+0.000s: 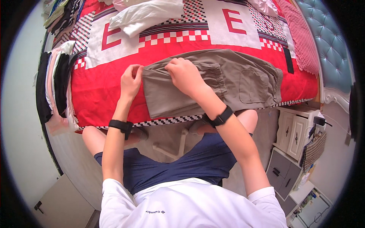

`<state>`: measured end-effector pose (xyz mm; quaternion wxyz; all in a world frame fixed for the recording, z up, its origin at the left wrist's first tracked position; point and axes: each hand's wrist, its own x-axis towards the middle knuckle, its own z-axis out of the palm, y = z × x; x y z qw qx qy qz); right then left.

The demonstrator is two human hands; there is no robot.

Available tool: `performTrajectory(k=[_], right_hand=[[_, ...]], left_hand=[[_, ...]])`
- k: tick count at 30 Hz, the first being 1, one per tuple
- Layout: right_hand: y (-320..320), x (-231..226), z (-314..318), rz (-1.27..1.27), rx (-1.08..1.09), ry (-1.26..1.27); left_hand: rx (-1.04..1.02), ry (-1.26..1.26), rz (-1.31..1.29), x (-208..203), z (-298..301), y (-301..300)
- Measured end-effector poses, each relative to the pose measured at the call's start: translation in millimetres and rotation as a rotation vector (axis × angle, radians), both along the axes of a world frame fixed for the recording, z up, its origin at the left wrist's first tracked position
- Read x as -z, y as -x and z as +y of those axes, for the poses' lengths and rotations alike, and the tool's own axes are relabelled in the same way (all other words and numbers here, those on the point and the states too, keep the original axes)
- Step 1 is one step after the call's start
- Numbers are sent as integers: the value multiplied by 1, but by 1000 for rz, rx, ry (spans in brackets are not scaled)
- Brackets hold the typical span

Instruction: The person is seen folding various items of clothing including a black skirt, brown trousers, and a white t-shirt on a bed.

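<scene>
Olive-grey trousers [253, 68] lie folded over on the near part of the bed. A patch pocket and a gathered elastic edge show at their right side, and another gathered edge lies near the middle. My left hand [131, 81] is closed in a pinch on the top left corner of the trousers. Further right, my right hand [185, 76] grips the upper edge of the same cloth with its fingers drawn together. Part of the fabric is hidden under my right hand and wrist.
A red patterned bedspread [102, 95] covers the bed. Folded clothes [57, 85] are stacked at its left edge, with a white garment [146, 17] at the back. A pink blanket [302, 41], a black strip [288, 60] and a tufted headboard [327, 34] are right. A white nightstand [291, 133] stands nearer.
</scene>
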<state>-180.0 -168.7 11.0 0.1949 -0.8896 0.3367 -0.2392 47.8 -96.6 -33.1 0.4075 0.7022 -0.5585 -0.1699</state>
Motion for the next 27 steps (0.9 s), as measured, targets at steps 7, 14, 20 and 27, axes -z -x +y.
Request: performTrajectory(k=[7, 14, 20, 27], right_hand=[[-26, 19, -6, 1, -76, -51], [-42, 20, -6, -27, -86, 8], [-49, 23, -14, -37, -21, -38], [-64, 24, -13, -44, 150, -170]], left_hand=[[54, -365, 641, 0, 25, 11], [142, -305, 799, 17, 33, 2], [117, -279, 804, 25, 34, 3], [77, -256, 790, 23, 34, 8]])
